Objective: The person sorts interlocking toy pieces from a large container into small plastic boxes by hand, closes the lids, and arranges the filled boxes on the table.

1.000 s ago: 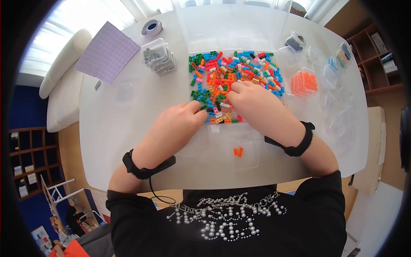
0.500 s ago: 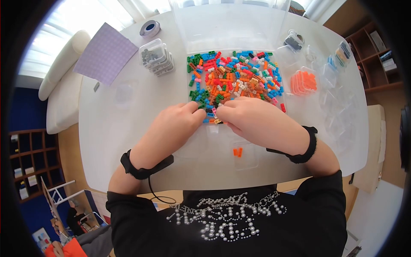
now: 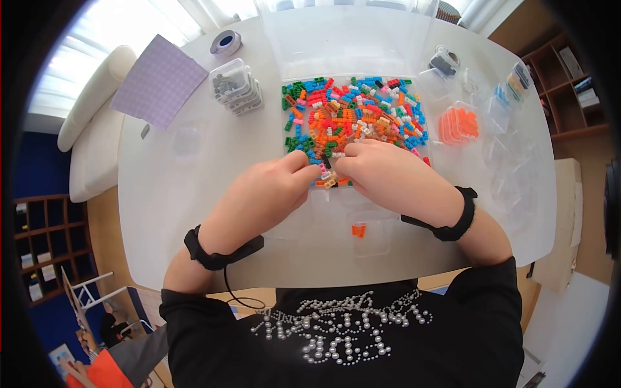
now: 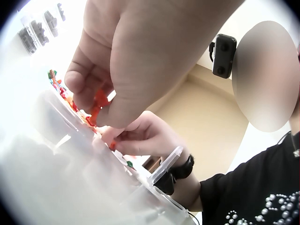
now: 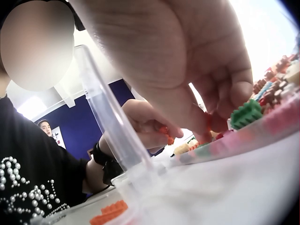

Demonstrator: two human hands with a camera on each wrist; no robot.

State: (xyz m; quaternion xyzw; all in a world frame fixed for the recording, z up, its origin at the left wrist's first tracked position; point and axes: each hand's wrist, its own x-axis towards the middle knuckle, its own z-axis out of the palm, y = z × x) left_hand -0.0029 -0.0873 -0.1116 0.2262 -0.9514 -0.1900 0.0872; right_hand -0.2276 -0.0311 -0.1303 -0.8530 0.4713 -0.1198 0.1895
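Observation:
A shallow clear tray (image 3: pixel 388 188) full of mixed toy building bricks (image 3: pixel 362 116) lies on the table before me. My left hand (image 3: pixel 265 187) is over its near left edge. Thumb and fingers there pinch an orange brick (image 4: pixel 99 104). Just to the right, my right hand (image 3: pixel 388 171) bends down into the near side of the pile. An orange-red brick (image 5: pixel 209 123) shows between its thumb and fingers, mostly covered. Close beside those fingers sits a green brick (image 5: pixel 246 115). Nearer my body, a small clear box (image 3: pixel 381 249) contains orange bricks (image 3: pixel 359 230).
Stacked clear boxes of grey pieces (image 3: pixel 236 90) stand at the left, near a tape roll (image 3: pixel 226 44) and a purple checked sheet (image 3: pixel 158 81). Right of the tray is a box of orange pieces (image 3: pixel 459 124). A large clear bin (image 3: pixel 349 45) stands behind.
My right hand has come from the middle of the pile to the tray's near side, then shifted slightly back right. The left hand has edged a little to the right.

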